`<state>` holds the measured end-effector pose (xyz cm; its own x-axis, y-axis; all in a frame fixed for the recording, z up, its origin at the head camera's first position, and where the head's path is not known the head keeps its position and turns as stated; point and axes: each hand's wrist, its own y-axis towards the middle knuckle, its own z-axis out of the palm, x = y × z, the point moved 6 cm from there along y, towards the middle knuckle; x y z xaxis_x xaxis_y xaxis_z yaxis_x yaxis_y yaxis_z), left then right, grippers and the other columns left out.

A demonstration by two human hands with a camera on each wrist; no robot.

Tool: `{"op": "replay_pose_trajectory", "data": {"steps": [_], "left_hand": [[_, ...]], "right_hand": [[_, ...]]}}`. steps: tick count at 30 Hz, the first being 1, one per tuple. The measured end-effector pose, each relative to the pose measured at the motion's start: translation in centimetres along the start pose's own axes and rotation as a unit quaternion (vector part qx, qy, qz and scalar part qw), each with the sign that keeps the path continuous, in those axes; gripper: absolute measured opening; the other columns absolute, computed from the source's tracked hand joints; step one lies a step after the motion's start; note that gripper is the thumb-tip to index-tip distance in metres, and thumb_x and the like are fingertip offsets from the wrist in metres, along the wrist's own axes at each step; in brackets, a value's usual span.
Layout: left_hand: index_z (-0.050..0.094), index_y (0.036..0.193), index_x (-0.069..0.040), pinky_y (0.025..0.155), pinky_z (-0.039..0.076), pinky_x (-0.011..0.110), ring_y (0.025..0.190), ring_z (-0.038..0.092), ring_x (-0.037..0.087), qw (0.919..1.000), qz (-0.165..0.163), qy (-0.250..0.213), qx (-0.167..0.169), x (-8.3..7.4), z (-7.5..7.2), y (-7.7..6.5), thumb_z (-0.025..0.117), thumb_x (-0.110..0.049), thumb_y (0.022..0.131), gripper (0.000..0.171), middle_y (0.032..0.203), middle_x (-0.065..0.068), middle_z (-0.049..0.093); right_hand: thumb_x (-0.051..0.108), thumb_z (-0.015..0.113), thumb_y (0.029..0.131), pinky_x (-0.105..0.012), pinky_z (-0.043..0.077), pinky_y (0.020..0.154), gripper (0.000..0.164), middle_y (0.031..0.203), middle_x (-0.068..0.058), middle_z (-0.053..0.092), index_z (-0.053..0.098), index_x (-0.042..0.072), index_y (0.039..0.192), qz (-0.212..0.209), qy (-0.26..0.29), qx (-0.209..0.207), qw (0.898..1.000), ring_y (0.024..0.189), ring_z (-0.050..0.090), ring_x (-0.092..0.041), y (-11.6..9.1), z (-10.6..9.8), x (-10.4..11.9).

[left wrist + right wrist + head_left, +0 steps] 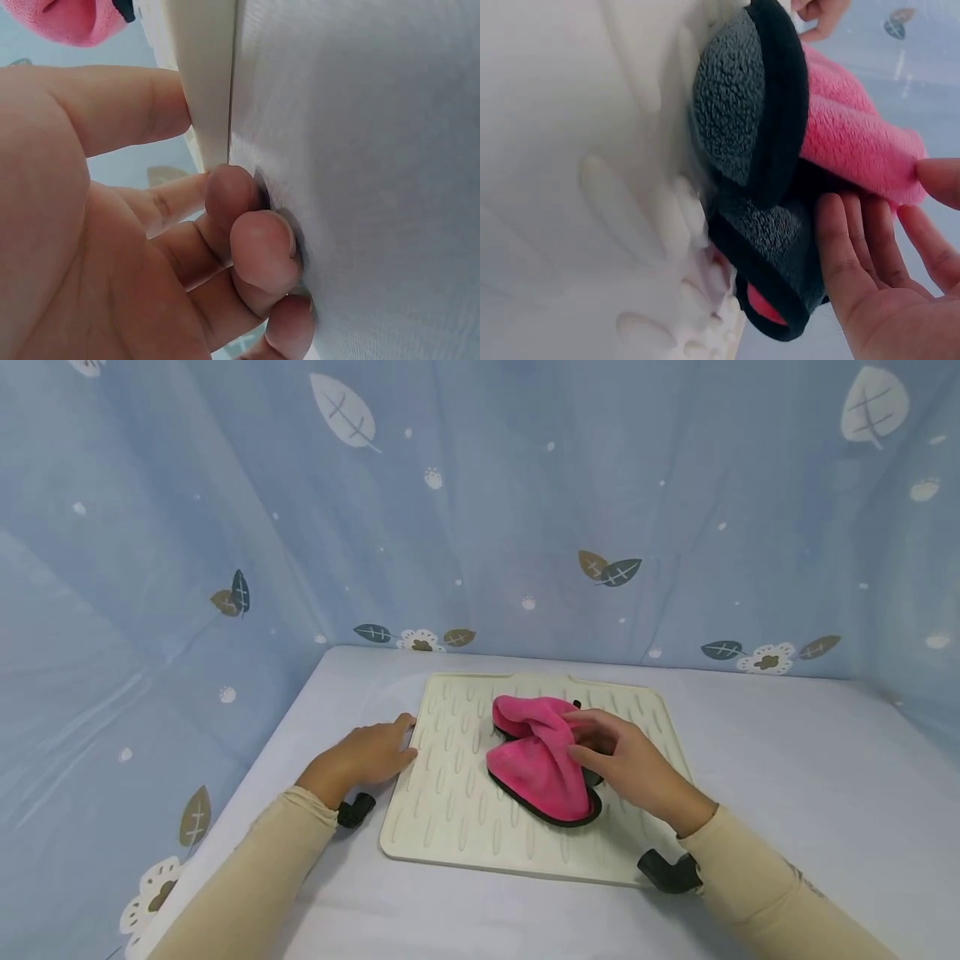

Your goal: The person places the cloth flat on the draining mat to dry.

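A pink and dark grey plush cloth (542, 758) with black edging lies bunched on a cream ribbed mat (450, 810). My right hand (626, 760) pinches a fold at the cloth's right side. In the right wrist view, the thumb (941, 180) presses the pink face while the fingers lie against the folds behind. My left hand (375, 752) is at the mat's left edge, thumb and index fingertip touching its side. Seen from the left wrist, the other fingers (262, 251) bend loosely and rest on the white tabletop.
The mat lies on a white-covered table (795, 793). A blue curtain (510, 510) with leaf and flower prints stands behind and at both sides. Black wrist-worn pieces stick out below the left sleeve (255, 860) and the right sleeve (765, 877).
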<state>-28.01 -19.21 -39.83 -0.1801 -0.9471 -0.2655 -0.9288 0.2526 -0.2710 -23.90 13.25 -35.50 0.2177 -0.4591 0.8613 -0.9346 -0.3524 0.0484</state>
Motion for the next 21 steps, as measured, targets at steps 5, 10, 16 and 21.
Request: {"op": "replay_pose_trajectory", "data": {"steps": [5, 10, 16, 21], "left_hand": [[0.031, 0.152, -0.003, 0.104, 0.045, 0.053, 0.127, 0.058, 0.036, 1.0000, -0.001, -0.002, 0.001, -0.1, -0.1, 0.1, 0.052, -0.030, 0.103, 0.060, 0.144, 0.024, 0.053], [0.032, 0.151, -0.003, 0.105, 0.045, 0.052, 0.126, 0.058, 0.035, 0.9999, 0.012, -0.008, 0.000, -0.6, -0.1, 0.3, 0.053, -0.029, 0.102, 0.059, 0.143, 0.023, 0.055], [0.030, 0.153, -0.003, 0.107, 0.043, 0.054, 0.132, 0.053, 0.038, 0.9999, -0.002, -0.005, 0.011, -0.7, -0.2, 0.2, 0.052, -0.029, 0.103, 0.061, 0.146, 0.023, 0.052], [0.038, 0.151, -0.003, 0.096, 0.048, 0.058, 0.126, 0.058, 0.039, 0.9986, -0.020, 0.045, -0.018, -0.9, -0.7, -0.3, 0.051, -0.033, 0.103, 0.059, 0.141, 0.021, 0.058]], "right_hand": [[0.014, 0.065, 0.097, -0.023, 0.054, 0.087, 0.040, 0.120, -0.010, 0.066, 0.057, 0.015, 0.136, -0.004, 0.007, -0.006, 1.000, 0.108, 0.065, -0.024, -0.6, -0.5, -0.3], [0.016, 0.065, 0.098, -0.028, 0.057, 0.087, 0.036, 0.119, -0.014, 0.064, 0.058, 0.010, 0.133, -0.001, 0.028, -0.011, 1.000, 0.107, 0.066, -0.027, -1.8, -1.3, -0.8], [0.016, 0.065, 0.097, -0.031, 0.058, 0.087, 0.036, 0.122, -0.020, 0.063, 0.059, 0.000, 0.129, 0.005, 0.053, -0.009, 0.999, 0.104, 0.068, -0.020, -2.6, -1.9, -1.1], [0.017, 0.065, 0.097, -0.034, 0.058, 0.086, 0.032, 0.120, -0.018, 0.064, 0.062, 0.002, 0.125, 0.008, 0.043, -0.005, 0.999, 0.102, 0.068, -0.020, -2.6, -1.7, -1.2]]}}
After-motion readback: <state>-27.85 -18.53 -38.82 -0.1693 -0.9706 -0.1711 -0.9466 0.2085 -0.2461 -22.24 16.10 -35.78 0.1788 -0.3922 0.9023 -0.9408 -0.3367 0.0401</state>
